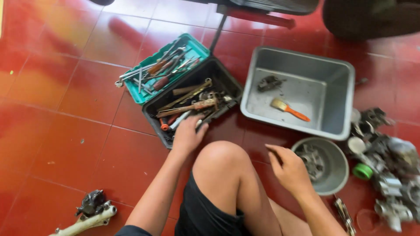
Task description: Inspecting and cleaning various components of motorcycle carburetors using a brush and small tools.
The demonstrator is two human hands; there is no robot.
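My left hand reaches into the near corner of a black toolbox full of several rusty tools, its fingers resting among them; what it touches is hidden under the palm. My right hand hovers beside a round grey metal bowl holding a metal engine part, fingers loosely curled with nothing seen in them. My bare knee rises between the two hands.
A teal tool tray with wrenches and screwdrivers leans on the toolbox. A grey plastic tub holds an orange-handled brush and a small part. Engine parts pile at the right; a dirty metal piece lies at lower left on red tiles.
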